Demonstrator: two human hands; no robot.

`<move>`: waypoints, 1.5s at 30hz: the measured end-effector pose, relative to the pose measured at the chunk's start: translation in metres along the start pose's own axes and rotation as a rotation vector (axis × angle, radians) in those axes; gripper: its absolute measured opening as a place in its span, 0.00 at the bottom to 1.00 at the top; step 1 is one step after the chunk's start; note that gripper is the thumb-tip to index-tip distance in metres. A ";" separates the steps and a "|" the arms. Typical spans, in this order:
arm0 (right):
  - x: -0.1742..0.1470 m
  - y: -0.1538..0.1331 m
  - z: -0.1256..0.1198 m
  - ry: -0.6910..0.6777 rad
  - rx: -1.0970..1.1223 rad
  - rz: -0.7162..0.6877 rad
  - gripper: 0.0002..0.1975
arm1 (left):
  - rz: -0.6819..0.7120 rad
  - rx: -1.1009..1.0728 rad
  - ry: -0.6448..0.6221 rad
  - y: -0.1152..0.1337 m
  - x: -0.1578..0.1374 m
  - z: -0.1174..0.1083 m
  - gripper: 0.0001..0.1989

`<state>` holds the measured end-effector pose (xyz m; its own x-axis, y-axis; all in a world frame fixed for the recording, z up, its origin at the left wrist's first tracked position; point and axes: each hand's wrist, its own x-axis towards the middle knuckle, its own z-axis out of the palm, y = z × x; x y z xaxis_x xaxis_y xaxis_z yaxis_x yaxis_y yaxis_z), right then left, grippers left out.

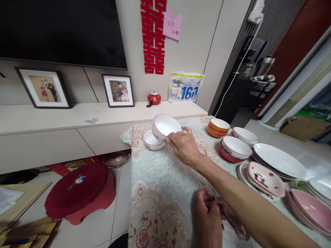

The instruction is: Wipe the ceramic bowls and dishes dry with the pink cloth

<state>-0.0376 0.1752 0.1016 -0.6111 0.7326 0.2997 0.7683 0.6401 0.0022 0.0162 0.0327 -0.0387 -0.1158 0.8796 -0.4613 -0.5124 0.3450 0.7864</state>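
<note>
We have our right hand (184,147) out front, forearm slanting in from 4 o'clock, wrist near straight, knuckles up. Grip: firm on a white round bowl with a thin red rim (165,124), thumb on the near side, fingers at the rim's 3 o'clock. We hold that bowl tilted, well toward the far end of the pale floral tablecloth (160,182). Just beyond it at 8 o'clock sits a second white red-rimmed round bowl (152,139), upright, partly overlapped; can't tell if they touch.

Our left hand (209,215) is low, at 5 o'clock from the raised bowl, under the line of our right forearm, fingers curled. Beside it, a dull-pink soft-looking item (232,219), partly hidden; can't tell if we're gripping it. Stacked orange round bowls with white insides (218,129) stand at 3 o'clock.
</note>
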 end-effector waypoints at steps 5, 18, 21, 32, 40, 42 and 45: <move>-0.095 0.027 -0.020 0.117 -0.028 -0.021 0.11 | 0.085 -0.115 -0.009 0.003 0.002 -0.001 0.18; -0.208 0.038 0.020 0.065 0.069 -0.046 0.09 | 0.201 -0.394 -0.176 0.033 -0.011 -0.007 0.30; -0.213 0.037 0.013 0.054 0.155 -0.029 0.10 | 0.254 -0.340 -0.171 0.033 -0.012 -0.010 0.26; -0.248 0.045 -0.014 -0.387 0.305 0.126 0.08 | 0.340 -0.286 -0.105 0.032 -0.006 -0.015 0.21; -0.259 0.095 -0.046 -0.215 0.481 0.250 0.02 | 0.313 -0.221 -0.240 0.031 -0.018 -0.015 0.24; -0.261 0.104 -0.055 -0.074 0.493 0.291 0.07 | 0.277 -0.212 -0.274 0.030 -0.021 -0.014 0.25; -0.262 0.110 -0.051 0.071 0.497 0.348 0.12 | 0.231 -0.193 -0.308 0.029 -0.027 -0.012 0.25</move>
<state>0.2168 0.0421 0.0721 -0.3126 0.9120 0.2657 0.7292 0.4097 -0.5481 -0.0056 0.0151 -0.0088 -0.0012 0.9934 -0.1149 -0.6562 0.0859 0.7497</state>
